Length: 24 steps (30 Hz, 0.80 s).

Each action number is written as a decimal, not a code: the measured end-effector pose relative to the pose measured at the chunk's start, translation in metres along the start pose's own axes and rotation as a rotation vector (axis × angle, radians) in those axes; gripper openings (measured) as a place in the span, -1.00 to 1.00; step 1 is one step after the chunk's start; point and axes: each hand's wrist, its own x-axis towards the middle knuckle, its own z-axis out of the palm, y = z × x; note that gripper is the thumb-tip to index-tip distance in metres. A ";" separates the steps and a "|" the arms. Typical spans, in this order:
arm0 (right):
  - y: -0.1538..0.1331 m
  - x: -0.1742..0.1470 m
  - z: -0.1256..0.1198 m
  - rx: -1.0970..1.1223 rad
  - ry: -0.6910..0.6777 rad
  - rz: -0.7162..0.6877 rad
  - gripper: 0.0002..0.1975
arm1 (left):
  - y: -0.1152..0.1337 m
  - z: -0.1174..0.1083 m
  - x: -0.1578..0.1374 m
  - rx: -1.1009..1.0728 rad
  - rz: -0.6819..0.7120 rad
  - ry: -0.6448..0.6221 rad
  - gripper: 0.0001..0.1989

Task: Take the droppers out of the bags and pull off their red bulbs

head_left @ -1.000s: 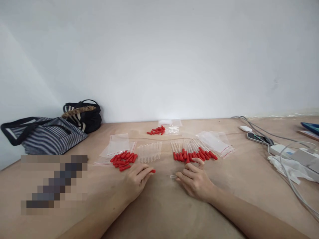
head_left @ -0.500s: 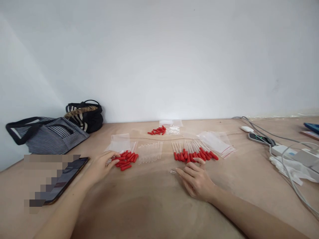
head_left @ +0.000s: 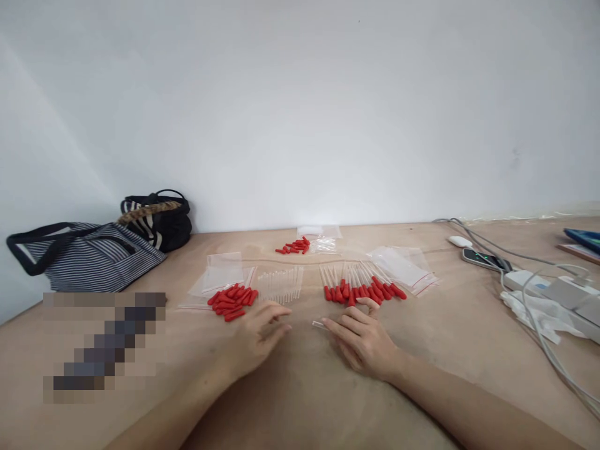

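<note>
My right hand pinches a clear glass dropper tube, whose end sticks out to the left past the fingertips. Its other end is hidden in the hand. My left hand is a short way to the left of the tube, thumb and forefinger apart, and nothing shows between them. Behind it lies a pile of red rubber dropper bulbs. A row of bare clear tubes lies right of that pile. Beyond my right hand, droppers with red bulbs lie side by side, bulbs toward me.
Clear zip bags lie behind the bulbs, and more bags at the right. Farther back are a small red heap and clear tubes. A striped bag stands left; cables and a power strip lie right.
My left hand has left the red bulb pile and moved right, toward the tube. My right hand still holds the tube in nearly the same place. The view has shifted slightly.
</note>
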 end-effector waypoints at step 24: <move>-0.002 0.002 -0.003 -0.093 0.124 0.074 -0.66 | -0.022 0.045 0.132 -0.213 -0.663 -0.072 -0.71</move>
